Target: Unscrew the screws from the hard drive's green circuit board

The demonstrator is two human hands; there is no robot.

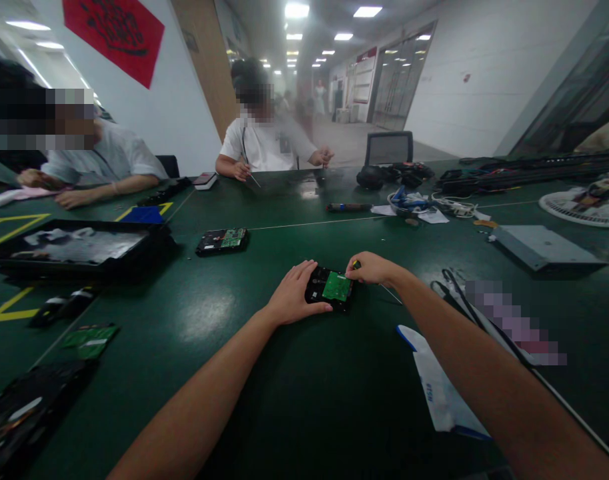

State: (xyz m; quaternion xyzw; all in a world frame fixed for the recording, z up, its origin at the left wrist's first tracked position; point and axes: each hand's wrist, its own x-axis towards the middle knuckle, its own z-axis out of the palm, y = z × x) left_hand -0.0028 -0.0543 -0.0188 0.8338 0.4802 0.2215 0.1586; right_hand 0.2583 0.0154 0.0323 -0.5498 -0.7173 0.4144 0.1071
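A black hard drive (314, 291) with a green circuit board (337, 287) lies on the green table in front of me. My left hand (295, 293) grips its left side, thumb along the near edge and fingers at the far edge. Over the drive's right edge, my right hand (373, 268) is closed on a screwdriver (356, 265), of which a bit of yellow-and-black handle shows. A thin metal rod (392, 294) shows beyond that hand; whether it belongs to the screwdriver I cannot tell. The right fingertips are close to the board's far right corner.
Another hard drive (222, 241) lies farther off, left of centre. A black tray (79, 250) and a loose green board (90, 340) are at the left. To the right are a white-and-blue packet (437, 380) and a grey metal box (547, 247). Across the table sits a person (269, 143) holding a thin tool.
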